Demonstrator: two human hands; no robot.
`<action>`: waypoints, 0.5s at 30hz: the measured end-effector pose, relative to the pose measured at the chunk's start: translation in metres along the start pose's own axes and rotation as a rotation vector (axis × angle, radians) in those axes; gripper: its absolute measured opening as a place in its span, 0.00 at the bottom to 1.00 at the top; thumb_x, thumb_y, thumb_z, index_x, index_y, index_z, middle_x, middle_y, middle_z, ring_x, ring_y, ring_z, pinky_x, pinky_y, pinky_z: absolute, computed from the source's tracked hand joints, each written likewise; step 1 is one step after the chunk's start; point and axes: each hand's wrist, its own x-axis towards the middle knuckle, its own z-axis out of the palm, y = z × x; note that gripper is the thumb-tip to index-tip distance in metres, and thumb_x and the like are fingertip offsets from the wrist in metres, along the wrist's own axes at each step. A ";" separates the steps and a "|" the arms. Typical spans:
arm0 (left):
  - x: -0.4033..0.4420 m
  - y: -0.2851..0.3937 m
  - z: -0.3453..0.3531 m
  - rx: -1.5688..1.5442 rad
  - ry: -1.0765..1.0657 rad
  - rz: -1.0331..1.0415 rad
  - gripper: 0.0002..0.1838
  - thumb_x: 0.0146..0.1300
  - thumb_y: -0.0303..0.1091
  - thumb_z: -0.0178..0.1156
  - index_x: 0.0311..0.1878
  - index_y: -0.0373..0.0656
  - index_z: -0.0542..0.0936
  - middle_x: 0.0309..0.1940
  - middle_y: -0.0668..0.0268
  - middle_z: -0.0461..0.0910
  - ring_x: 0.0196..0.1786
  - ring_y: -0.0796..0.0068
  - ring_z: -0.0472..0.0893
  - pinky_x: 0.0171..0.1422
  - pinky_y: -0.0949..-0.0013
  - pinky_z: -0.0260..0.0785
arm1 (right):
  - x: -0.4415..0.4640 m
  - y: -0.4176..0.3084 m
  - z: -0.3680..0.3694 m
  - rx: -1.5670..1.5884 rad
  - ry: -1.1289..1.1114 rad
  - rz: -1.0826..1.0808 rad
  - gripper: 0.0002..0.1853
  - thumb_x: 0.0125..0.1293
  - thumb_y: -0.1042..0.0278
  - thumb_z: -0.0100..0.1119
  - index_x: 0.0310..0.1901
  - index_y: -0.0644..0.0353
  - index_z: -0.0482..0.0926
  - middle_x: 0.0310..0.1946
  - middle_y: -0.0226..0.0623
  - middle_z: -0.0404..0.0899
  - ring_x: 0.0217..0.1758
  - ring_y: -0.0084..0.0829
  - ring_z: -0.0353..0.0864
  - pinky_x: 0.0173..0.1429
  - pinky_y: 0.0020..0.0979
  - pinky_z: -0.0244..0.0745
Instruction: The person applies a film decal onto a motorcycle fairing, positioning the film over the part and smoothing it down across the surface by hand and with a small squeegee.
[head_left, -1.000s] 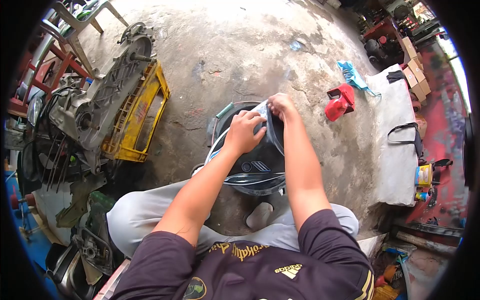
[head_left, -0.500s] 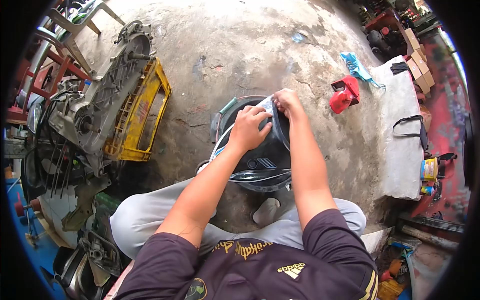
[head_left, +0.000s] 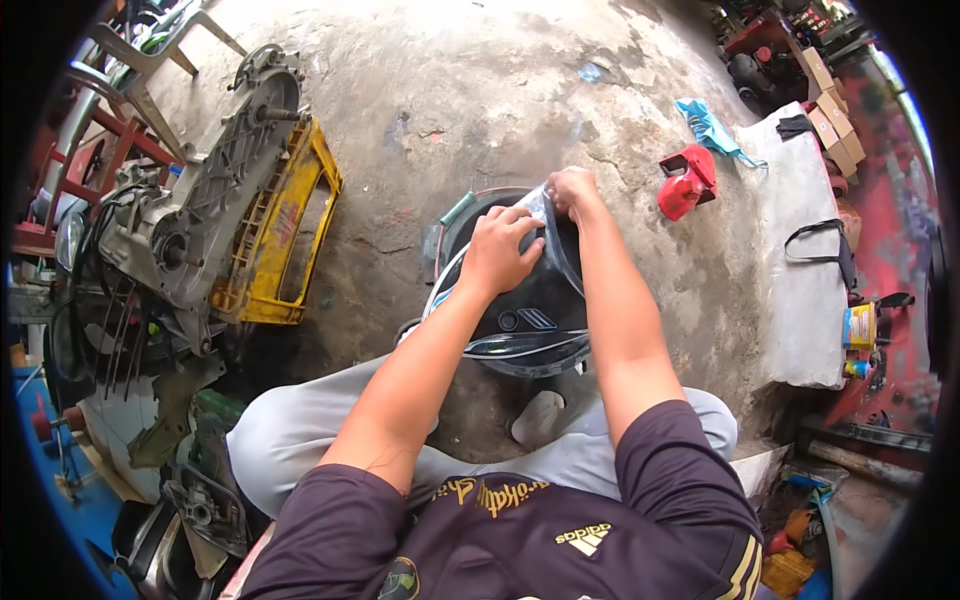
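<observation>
A dark bucket (head_left: 455, 240) stands on the floor between my knees, with a teal grip (head_left: 458, 208) on its wire handle. A glossy black plastic panel (head_left: 505, 290) with white and blue stripe markings leans in it and sticks out past the rim. My left hand (head_left: 500, 248) rests on the panel's upper part, thumb and fingers apart. At the panel's far end my right hand (head_left: 572, 190) is closed, its fingers pinching the edge beside a shiny pale strip (head_left: 540, 207). The right fingertips are partly hidden. A pale cable or tube (head_left: 447, 283) runs along the bucket's left side.
To the left, a grey engine casing (head_left: 190, 220) leans on a yellow crate (head_left: 290, 250). A red plastic part (head_left: 688, 182) and a blue face mask (head_left: 708, 128) lie right of the bucket. Farther right is a pale concrete ledge (head_left: 800, 320) with a black strap (head_left: 815, 245).
My right hand has shifted very slightly at the panel's far edge, and my left hand stays on its surface. The whole view has tilted a little.
</observation>
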 end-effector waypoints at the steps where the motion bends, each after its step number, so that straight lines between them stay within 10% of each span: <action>1: 0.001 -0.001 0.001 0.009 0.003 0.008 0.14 0.64 0.38 0.71 0.51 0.48 0.89 0.56 0.63 0.87 0.64 0.54 0.81 0.73 0.53 0.71 | 0.003 -0.003 -0.007 -0.017 -0.072 0.045 0.03 0.68 0.76 0.62 0.35 0.60 0.81 0.23 0.34 0.80 0.18 0.22 0.72 0.21 0.28 0.66; 7: -0.002 -0.003 0.003 -0.001 0.020 0.025 0.13 0.64 0.38 0.71 0.51 0.48 0.89 0.56 0.62 0.87 0.64 0.54 0.81 0.72 0.52 0.71 | -0.032 -0.056 -0.107 0.061 0.056 -0.192 0.12 0.76 0.73 0.64 0.56 0.64 0.75 0.31 0.37 0.83 0.23 0.24 0.79 0.26 0.27 0.77; 15: 0.000 -0.005 0.004 0.064 -0.012 0.052 0.14 0.64 0.39 0.71 0.52 0.49 0.88 0.57 0.64 0.85 0.64 0.54 0.80 0.71 0.51 0.71 | -0.123 -0.063 -0.183 -0.554 -0.144 -0.391 0.12 0.75 0.64 0.68 0.49 0.66 0.83 0.36 0.37 0.87 0.33 0.27 0.87 0.37 0.29 0.82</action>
